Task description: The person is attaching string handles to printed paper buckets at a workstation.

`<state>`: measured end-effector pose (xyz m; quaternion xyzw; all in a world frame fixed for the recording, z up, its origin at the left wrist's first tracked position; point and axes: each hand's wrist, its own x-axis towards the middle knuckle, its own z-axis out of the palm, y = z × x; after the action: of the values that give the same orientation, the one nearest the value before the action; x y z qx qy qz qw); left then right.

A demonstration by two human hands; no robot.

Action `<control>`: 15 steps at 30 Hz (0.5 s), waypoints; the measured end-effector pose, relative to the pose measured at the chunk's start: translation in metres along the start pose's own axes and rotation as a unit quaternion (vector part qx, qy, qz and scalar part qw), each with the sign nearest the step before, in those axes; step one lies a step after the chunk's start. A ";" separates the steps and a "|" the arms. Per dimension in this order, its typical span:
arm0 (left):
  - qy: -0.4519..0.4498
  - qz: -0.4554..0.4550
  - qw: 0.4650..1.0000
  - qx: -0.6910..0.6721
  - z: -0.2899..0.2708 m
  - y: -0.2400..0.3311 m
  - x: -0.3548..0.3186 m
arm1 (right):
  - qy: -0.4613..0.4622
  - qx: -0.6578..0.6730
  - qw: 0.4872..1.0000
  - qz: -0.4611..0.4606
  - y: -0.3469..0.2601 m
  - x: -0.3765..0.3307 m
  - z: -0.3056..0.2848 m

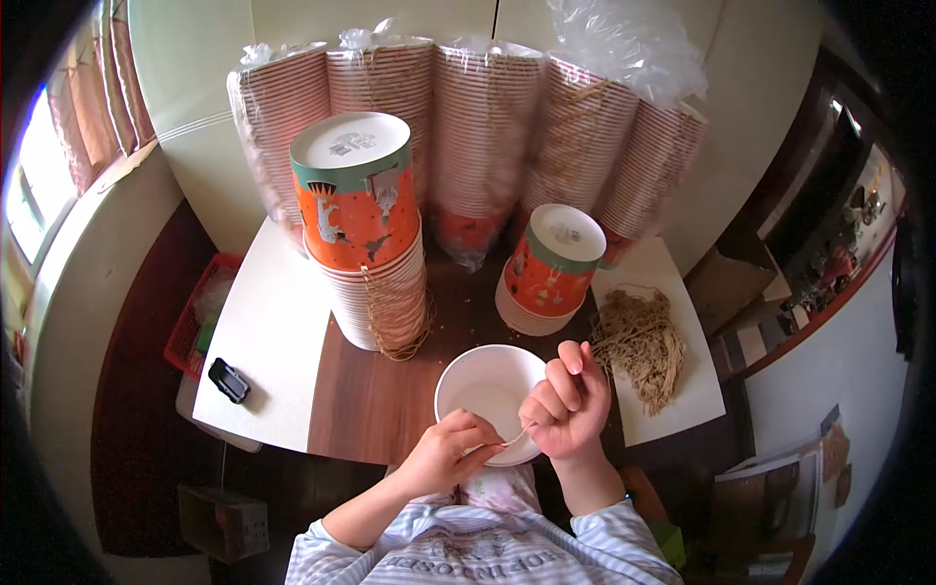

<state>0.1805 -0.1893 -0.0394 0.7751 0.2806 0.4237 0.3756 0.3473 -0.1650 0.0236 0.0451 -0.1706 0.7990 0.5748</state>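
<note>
A short, pale piece of cord (518, 435) runs between my two hands, over the near rim of a white paper bucket (458, 375). My left hand (447, 454) pinches one end of the cord between thumb and fingers. My right hand (567, 402) is raised at the bucket's right side, its fingers curled, with the cord coming from its lower edge. The bucket stands mouth up at the table's near edge, and its white inside shows. To the right lies a loose bundle of tan cords (643, 343).
Upside-down orange and green paper buckets are stacked at the left (361, 219) and, lower, at the right (554, 268). Cord loops hang on the left stack. Tall plastic-wrapped bucket stacks (485, 136) line the back. A small black tray (229, 381) lies on the table's (268, 322) left side.
</note>
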 end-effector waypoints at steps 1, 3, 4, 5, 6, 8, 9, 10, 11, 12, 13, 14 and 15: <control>0.011 -0.015 1.000 0.005 -0.002 0.002 0.001 | 0.000 -0.011 1.000 -0.001 0.000 0.001 -0.002; 0.033 -0.042 0.998 0.016 -0.008 0.004 0.003 | 0.002 -0.121 0.993 -0.002 -0.001 0.001 -0.008; 0.044 -0.054 0.997 0.020 -0.013 0.004 0.004 | 0.004 -0.229 0.973 -0.004 -0.002 0.001 -0.011; 0.057 -0.032 0.996 0.062 -0.018 0.001 0.007 | 0.014 -0.337 0.941 0.010 -0.004 0.002 -0.016; 0.053 -0.036 0.993 0.096 -0.024 -0.003 0.009 | 0.002 -0.497 0.868 -0.009 -0.002 0.004 -0.018; 0.060 -0.031 0.985 0.158 -0.035 -0.010 0.017 | -0.067 -0.745 0.663 -0.046 -0.003 0.014 -0.023; 0.053 -0.042 0.982 0.176 -0.039 -0.012 0.022 | -0.080 -0.792 0.604 -0.031 -0.001 0.018 -0.022; 0.046 -0.055 0.978 0.194 -0.042 -0.016 0.027 | -0.093 -0.834 0.543 -0.015 0.002 0.022 -0.023; 0.046 -0.029 0.974 0.221 -0.045 -0.025 0.030 | -0.094 -0.860 0.501 0.022 0.002 0.024 -0.025; 0.047 -0.026 0.973 0.223 -0.047 -0.033 0.034 | -0.095 -0.860 0.500 0.020 0.004 0.026 -0.029; 0.033 -0.010 0.968 0.250 -0.049 -0.039 0.039 | -0.092 -0.855 0.509 0.033 0.004 0.029 -0.037; 0.019 0.006 0.960 0.278 -0.051 -0.041 0.042 | -0.088 -0.849 0.518 0.047 0.005 0.032 -0.043; 0.022 -0.001 0.960 0.280 -0.052 -0.041 0.045 | -0.087 -0.861 0.499 0.040 0.004 0.035 -0.047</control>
<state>0.1526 -0.1149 -0.0343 0.8392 0.3971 0.3450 0.1382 0.3372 -0.1196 -0.0118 -0.4096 -0.8251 0.2714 0.2787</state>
